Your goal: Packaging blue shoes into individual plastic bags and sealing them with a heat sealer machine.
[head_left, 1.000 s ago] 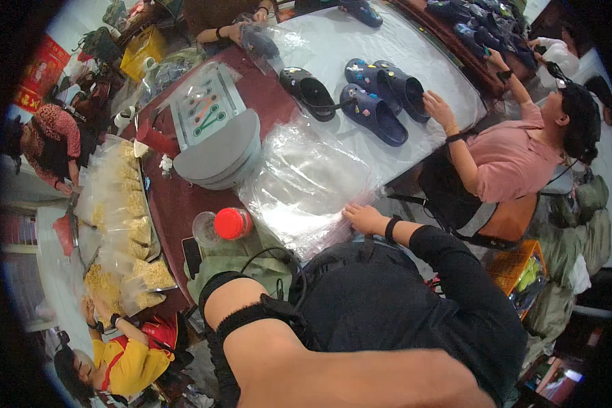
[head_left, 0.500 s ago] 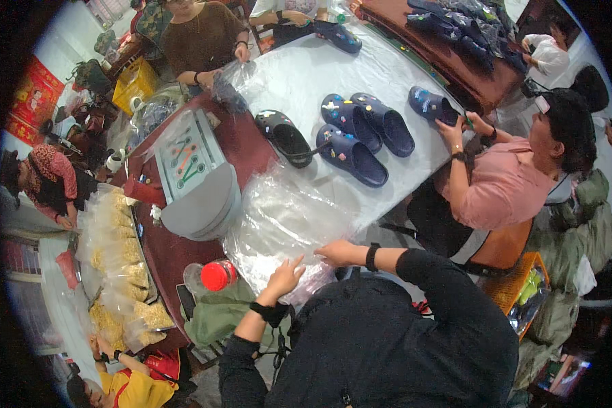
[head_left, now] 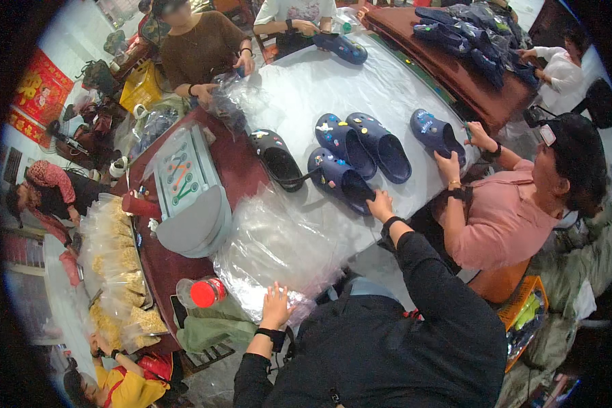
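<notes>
- Head view: right hand [head_left: 381, 204] grips the heel of a navy clog [head_left: 338, 179] on the white tabletop [head_left: 319, 88], fingers curled around its rim
- Left hand [head_left: 277, 306] lies flat, fingers spread, on clear plastic bags [head_left: 272, 245]

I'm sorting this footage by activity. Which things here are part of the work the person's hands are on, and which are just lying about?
In hand:
- right hand on a navy clog
- left hand on the clear plastic bags
- two more navy clogs close by

Lying about:
- red-capped bottle
- grey cap
- green cloth
</notes>
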Motion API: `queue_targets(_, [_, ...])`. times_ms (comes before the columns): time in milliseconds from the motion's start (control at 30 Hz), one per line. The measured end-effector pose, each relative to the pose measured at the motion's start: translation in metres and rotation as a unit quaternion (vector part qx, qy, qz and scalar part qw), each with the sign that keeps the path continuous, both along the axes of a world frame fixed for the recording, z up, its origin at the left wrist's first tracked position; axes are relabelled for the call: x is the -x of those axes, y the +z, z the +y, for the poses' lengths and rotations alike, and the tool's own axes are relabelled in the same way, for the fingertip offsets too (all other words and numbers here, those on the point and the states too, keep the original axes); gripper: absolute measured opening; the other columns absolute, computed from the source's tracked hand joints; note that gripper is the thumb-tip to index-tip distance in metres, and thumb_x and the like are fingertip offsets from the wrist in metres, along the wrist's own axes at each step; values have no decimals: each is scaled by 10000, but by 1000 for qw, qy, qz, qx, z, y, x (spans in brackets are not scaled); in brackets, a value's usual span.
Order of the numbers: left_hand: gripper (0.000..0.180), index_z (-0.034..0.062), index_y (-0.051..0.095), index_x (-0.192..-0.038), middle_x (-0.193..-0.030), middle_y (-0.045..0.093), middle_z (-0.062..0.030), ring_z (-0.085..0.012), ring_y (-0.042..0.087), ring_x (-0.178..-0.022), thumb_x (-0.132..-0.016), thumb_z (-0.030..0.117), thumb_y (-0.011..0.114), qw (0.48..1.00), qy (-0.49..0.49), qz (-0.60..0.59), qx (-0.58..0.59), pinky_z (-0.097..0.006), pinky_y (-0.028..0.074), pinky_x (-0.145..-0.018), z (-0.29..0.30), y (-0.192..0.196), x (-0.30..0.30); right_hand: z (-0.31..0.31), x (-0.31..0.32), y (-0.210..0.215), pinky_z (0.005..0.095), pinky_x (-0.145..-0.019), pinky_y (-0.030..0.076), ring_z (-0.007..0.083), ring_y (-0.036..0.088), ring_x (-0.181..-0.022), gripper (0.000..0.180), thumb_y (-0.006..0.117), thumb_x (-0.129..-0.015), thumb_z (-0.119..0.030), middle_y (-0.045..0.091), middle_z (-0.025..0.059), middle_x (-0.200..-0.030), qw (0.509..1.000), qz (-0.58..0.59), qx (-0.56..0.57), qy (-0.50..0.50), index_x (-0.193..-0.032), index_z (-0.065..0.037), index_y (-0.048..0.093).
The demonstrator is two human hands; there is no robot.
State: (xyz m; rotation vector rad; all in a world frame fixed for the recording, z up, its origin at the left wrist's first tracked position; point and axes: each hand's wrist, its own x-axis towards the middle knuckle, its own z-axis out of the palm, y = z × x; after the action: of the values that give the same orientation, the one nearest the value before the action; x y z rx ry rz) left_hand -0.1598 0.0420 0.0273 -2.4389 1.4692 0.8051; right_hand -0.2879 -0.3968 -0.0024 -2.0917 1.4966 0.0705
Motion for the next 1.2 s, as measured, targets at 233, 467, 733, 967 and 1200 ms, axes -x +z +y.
queue_targets(233, [828, 100, 276, -1383, -1451, 146, -195, -397, 179, -1318, -737, 460, 647, 999, -40, -19, 6, -470, 212, -1058, 7, -3, -2, 3, 20, -20, 365, -634, 483, 261, 585, -753, 365, 607, -727, -62, 584, 152, -912, 920, -179, -349, 21, -1065, 27, 502])
queue_targets(467, [736, 50, 354, -1335, -1426, 218, -206, -390, 260, -1289, -756, 409, 633, 985, -29, 79, 149, -440, 263, -1041, 22, -11, -19, 22, 107, -19, 321, -603, 490, 169, 579, -733, 379, 531, -744, 15, 579, 72, -907, 798, -309, -499, -135, -1114, -68, 512])
queue_targets(733, [402, 74, 536, -1150, -1204, 516, -148, -300, 488, -1107, -772, 208, 560, 982, -63, -143, 104, -403, 400, -876, 29, 12, -27, 96, 152, 85, 305, -719, 508, 192, 615, -786, 428, 546, -694, 0, 622, 83, -946, 764, -328, -544, -117, -1121, 17, 532])
queue_targets(967, [297, 75, 535, -1142, -1032, 586, -129, -314, 574, -898, -897, 207, 431, 958, 70, 45, 275, -445, 446, -740, 22, 35, -40, 149, 156, 129, 271, -696, 490, 182, 606, -732, 440, 533, -596, -2, 634, 78, -886, 790, -295, -530, -92, -1031, 29, 589])
queue_targets(1200, [369, 63, 457, -1242, -1098, 571, -156, -357, 561, -918, -921, 233, 392, 913, 79, 49, 398, -453, 448, -770, -8, 67, -48, 200, 142, 144, 229, -693, 430, 125, 549, -727, 367, 556, -613, -20, 615, 28, -831, 878, -242, -408, 68, -971, 31, 620])
